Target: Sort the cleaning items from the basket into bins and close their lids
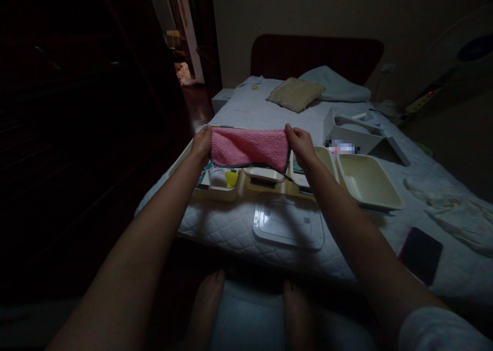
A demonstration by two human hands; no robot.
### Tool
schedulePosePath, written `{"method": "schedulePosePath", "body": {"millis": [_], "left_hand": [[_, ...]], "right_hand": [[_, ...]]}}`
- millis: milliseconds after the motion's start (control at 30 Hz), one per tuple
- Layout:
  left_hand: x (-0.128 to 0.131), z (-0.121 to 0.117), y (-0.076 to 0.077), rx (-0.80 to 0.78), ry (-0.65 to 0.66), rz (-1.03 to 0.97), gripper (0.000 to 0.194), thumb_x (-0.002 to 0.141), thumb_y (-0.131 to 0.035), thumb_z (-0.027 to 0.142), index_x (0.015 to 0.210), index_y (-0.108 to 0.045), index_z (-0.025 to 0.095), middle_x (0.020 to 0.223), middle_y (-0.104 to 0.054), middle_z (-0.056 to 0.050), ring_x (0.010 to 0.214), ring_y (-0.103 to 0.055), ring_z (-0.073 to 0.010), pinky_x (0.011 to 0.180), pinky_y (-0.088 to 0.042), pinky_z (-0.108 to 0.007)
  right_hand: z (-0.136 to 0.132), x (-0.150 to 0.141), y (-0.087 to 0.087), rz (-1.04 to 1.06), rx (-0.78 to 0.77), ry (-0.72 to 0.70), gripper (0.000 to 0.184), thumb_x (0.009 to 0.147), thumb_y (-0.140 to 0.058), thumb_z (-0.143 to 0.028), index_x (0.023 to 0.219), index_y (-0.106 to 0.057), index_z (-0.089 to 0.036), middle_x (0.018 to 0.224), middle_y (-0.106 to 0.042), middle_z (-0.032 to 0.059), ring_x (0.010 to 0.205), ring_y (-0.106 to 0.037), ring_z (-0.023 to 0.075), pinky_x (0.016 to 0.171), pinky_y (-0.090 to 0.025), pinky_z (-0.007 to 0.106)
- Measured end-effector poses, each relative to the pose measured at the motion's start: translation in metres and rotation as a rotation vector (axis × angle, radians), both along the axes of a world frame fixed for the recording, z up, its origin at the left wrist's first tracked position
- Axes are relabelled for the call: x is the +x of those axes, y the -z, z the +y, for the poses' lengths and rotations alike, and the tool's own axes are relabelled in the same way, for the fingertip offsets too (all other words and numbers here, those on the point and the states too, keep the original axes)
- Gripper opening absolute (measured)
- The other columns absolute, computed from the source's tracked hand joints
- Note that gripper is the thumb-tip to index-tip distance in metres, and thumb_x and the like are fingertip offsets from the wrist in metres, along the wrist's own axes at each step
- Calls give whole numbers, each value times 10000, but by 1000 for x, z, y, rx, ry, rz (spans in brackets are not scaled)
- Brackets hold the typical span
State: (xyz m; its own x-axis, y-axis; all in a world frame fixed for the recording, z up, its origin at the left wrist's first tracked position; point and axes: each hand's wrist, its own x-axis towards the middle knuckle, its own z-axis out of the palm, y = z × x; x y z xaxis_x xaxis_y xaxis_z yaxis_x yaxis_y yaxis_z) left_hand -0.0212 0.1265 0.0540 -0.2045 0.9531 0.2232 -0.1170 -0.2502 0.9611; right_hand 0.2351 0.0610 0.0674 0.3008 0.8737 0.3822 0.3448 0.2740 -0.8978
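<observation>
A pink textured cloth (250, 148) with a dark stitched border is stretched between my two hands, above the bed. My left hand (202, 144) pinches its upper left corner, and my right hand (301, 144) pinches the upper right one. Behind and below the cloth stand cream storage boxes; the left box (217, 192) holds white and yellow items, partly covered from view. Just past my right wrist is another cream box (321, 158) with something inside. A clear plastic lid (288, 222) lies on the mattress below the cloth.
At right sits an open cream box (370, 181), with a white carton (356, 135) behind it. A dark tablet-like object (421, 254) and crumpled fabric (458, 212) lie on the right side of the bed. A beige cushion (296, 94) rests near the headboard (316, 58). A fan (473, 48) stands far right.
</observation>
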Motion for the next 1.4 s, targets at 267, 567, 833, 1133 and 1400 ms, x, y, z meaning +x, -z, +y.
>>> {"method": "schedulePosePath", "body": {"millis": [267,567,833,1133,1400], "left_hand": [[-1,-6,-3,-37,96,175,387,735,-601,521,672,-563,140,596,-525,15,590,-498,-104,561,-391,-207],[2,-3,-1,47,3,209,335,799,-561,441,636,-508,153,600,-471,28,604,-458,-97,582,-373,-202],[1,3,2,212,-288,294,370,845,-481,488,637,-423,188,618,-427,23,707,-498,-130,720,-400,-239],[5,-2,2,266,-331,359,387,856,-421,544,689,-430,195,702,-500,-12,814,-549,-164,764,-415,-269],[-1,-5,7,269,-314,445,355,879,-419,483,682,-447,188,662,-503,-4,769,-561,-158,770,-423,-270]], "right_hand": [[5,5,1,78,124,112,507,731,-498,-668,556,-429,-197,526,-333,-50,531,-368,88,488,-285,229],[13,13,15,-9,171,170,333,830,-468,-505,717,-474,-192,654,-446,-40,638,-418,102,605,-348,232],[13,-2,26,-50,141,180,330,878,-351,-506,727,-403,-217,697,-442,-21,690,-447,128,673,-380,261],[22,-9,31,14,122,183,520,817,-344,-659,1063,-421,-208,740,-478,-9,712,-515,152,653,-406,282],[7,-9,24,-202,143,284,382,873,-335,-563,774,-435,-208,672,-461,-18,668,-452,137,667,-351,269]]}}
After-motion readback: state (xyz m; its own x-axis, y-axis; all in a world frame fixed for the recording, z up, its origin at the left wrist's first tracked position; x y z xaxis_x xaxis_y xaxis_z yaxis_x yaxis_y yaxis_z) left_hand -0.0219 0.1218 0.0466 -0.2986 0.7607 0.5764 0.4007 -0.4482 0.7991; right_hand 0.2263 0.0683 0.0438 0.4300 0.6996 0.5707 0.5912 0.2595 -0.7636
